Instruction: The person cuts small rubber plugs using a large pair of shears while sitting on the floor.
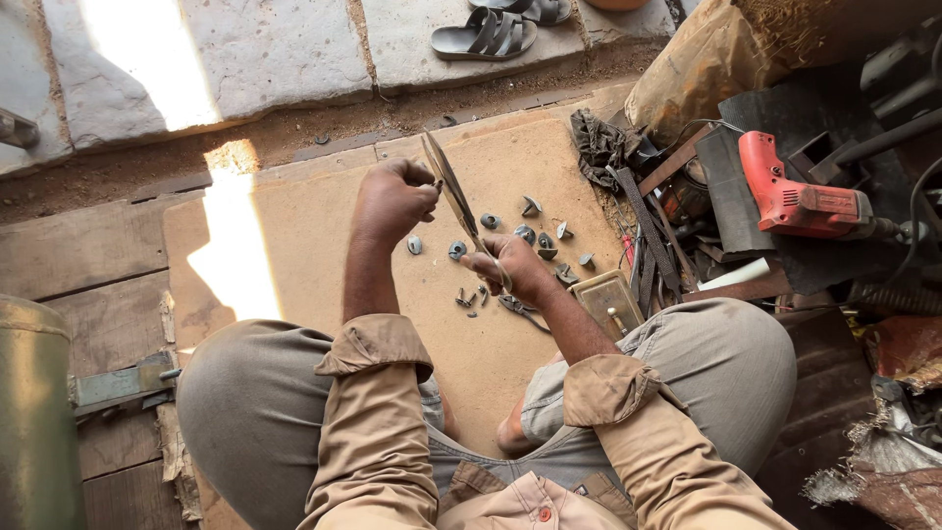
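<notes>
Seen from above, I sit cross-legged on a tan board (pixel 294 236). My right hand (pixel 515 267) grips the handles of long metal shears (pixel 453 196), whose blades point up and away. My left hand (pixel 394 199) is closed near the blades; whether it pinches a small piece there is hidden by the fingers. Several small grey metal pieces (pixel 530 236) lie scattered on the board just beyond my hands. Pliers (pixel 520 309) lie under my right wrist.
A small brass box (pixel 610 299) stands by my right knee. To the right are a red power drill (pixel 795 201), dark straps, a rag (pixel 597 145) and scrap. Grey sandals (pixel 488 34) lie on stone slabs ahead. A green cylinder (pixel 34 412) stands at the left.
</notes>
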